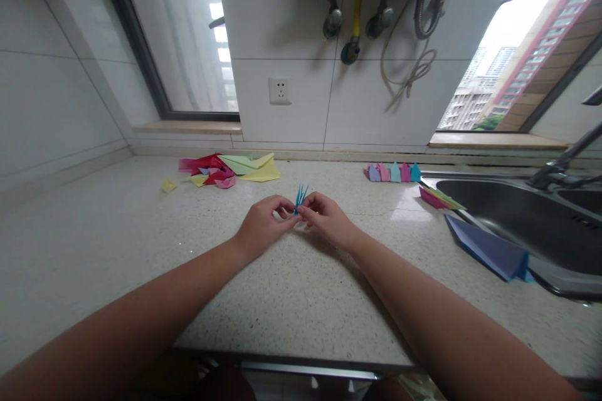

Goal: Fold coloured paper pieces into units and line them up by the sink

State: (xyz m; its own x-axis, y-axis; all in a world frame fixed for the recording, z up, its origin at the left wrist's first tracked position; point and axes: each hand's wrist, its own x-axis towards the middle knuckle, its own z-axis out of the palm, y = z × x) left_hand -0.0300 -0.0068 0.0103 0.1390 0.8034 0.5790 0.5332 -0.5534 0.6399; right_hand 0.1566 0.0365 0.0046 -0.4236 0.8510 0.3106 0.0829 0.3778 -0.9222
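A small blue folded paper piece (300,197) sticks up with thin points between my two hands at the middle of the speckled countertop (291,288). My left hand (262,223) pinches it from the left with curled fingers. My right hand (326,217) pinches it from the right, fingertips meeting the left hand's. Both forearms reach in from the near edge of the counter.
A heap of red, pink, yellow and green paper (230,169) lies at the back left, with a yellow scrap (168,185) beside it. A row of small folded pieces (393,172) stands back right. Folded sheets (439,198) and a blue folded sheet (489,252) lie by the steel sink (531,225).
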